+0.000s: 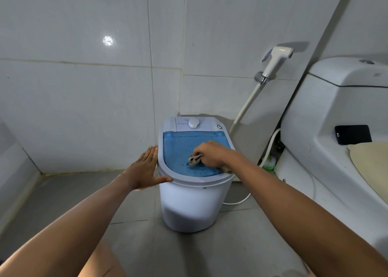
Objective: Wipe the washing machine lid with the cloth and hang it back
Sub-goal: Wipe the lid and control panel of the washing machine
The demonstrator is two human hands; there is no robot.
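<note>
Washer: a small white washing machine (189, 203) stands on the grey floor (63, 192), in the corner by the tiled wall (84, 98).
Lid: the blue lid (180, 148) is down flat on top, with a white knob (193, 123) behind it.
Cloth: a small tan cloth (194, 159) lies bunched up on the lid, near the front.
Right hand: the right hand (212, 153) has curled fingers holding the cloth down on the lid.
Left hand: the left hand (144, 167) is flat with straight fingers, pressed on the left side of the washer's rim.
Nearby: a white toilet (336, 130) is on the right with a black phone (353, 134) on it, and a spray hose (275, 61) hangs on the wall.
</note>
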